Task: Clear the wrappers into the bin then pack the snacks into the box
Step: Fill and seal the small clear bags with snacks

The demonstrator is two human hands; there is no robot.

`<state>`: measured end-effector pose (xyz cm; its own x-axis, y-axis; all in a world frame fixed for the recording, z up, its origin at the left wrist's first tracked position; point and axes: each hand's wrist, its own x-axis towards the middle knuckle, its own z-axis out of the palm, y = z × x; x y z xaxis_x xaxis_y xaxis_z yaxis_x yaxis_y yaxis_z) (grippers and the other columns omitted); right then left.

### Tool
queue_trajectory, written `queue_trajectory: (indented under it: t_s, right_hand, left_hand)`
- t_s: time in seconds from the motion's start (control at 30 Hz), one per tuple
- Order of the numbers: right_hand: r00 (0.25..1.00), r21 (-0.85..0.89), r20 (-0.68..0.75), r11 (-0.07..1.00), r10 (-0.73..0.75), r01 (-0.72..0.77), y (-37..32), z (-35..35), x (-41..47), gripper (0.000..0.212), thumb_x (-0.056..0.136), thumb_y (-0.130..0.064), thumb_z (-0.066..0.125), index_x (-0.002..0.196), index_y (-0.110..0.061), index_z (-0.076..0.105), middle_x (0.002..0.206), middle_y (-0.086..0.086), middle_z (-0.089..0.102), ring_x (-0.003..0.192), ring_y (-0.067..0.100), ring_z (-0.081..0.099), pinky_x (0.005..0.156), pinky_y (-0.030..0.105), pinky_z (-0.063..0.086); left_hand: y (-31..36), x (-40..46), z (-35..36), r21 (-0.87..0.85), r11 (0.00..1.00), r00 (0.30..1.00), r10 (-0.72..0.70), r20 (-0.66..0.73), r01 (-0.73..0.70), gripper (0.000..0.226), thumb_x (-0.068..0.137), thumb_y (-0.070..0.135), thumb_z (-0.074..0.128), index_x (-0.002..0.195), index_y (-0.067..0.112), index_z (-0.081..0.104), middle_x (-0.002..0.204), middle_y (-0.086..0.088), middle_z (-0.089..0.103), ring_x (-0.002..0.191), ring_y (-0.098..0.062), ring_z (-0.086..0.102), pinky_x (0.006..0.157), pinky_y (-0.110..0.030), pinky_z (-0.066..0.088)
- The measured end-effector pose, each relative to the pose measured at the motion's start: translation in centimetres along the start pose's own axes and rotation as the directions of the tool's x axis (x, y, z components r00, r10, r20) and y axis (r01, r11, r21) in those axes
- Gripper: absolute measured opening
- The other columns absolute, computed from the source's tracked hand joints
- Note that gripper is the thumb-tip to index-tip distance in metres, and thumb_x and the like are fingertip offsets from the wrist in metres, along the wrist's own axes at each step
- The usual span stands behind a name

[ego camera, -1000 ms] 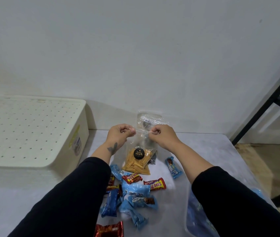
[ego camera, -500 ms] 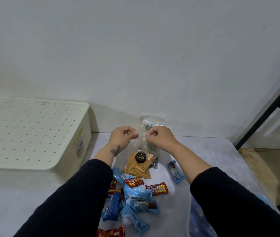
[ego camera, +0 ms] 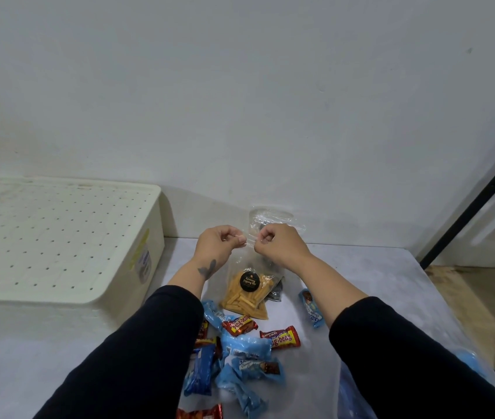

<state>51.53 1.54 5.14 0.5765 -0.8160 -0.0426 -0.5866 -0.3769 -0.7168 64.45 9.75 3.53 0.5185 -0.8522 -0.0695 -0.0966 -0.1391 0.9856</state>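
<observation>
Box: the cream perforated box sits upside down at 9 o'clock on the surface, well apart from the pouch; it looks like it must be turned over before anything can go in.
Left hand: the left hand is curled shut, thumb and forefinger pinching the top strip of the clear pouch at its left end.
Pouch: upright at 12 o'clock between both hands, base resting on the surface, yellow snack sticks settled low behind a round black label.
Right hand: the right hand is also closed, pinching the same strip just beside the left.
Doing it well: I'd judge this to be sealing the pouch; press the strip flat, work outward from the middle, and keep the pouch upright so nothing spills.
Loose snacks: blue and red wrapped bars lie scattered at 6 o'clock, near the sleeves, not yet packed.
Bin: I can't pick one out.
</observation>
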Motion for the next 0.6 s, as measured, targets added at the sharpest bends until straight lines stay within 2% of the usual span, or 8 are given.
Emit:
queue_trajectory:
  t_s: [0.43,0.5,0.6]
  right_hand:
    - [1.0,0.003,0.005,1.0,-0.007,0.007,-0.45,0.49,0.03,0.014,0.071,-0.026,0.065,0.063,-0.029,0.055,0.062,-0.013,0.05,0.067,0.013,0.05,0.067,0.031,0.044]
    - [1.0,0.002,0.006,1.0,0.004,-0.004,-0.57,0.45,0.1,0.013,0.071,-0.027,0.065,0.065,-0.03,0.054,0.063,-0.013,0.049,0.067,0.013,0.049,0.067,0.03,0.043]
    - [1.0,-0.017,0.004,1.0,0.009,-0.009,-0.58,0.44,0.16,0.013,0.072,-0.026,0.064,0.066,-0.03,0.053,0.064,-0.013,0.049,0.068,0.013,0.049,0.066,0.03,0.042]
  left_hand:
    - [-0.16,0.11,-0.28,0.053,0.999,1.0,0.006,-0.022,-0.005,0.007,0.084,0.008,0.067,0.079,0.012,0.067,0.075,-0.002,0.067,0.073,-0.008,0.065,0.052,-0.002,0.044]
    - [-0.12,0.07,-0.14,0.052,0.999,1.0,0.007,-0.003,-0.006,0.003,0.086,0.009,0.065,0.086,0.008,0.068,0.076,-0.001,0.067,0.071,-0.003,0.065,0.054,-0.004,0.046]
    - [-0.37,0.1,-0.16,0.056,0.998,1.0,0.008,0.015,-0.009,0.011,0.092,0.011,0.057,0.096,0.006,0.067,0.079,0.0,0.069,0.063,0.01,0.065,0.065,-0.014,0.048]
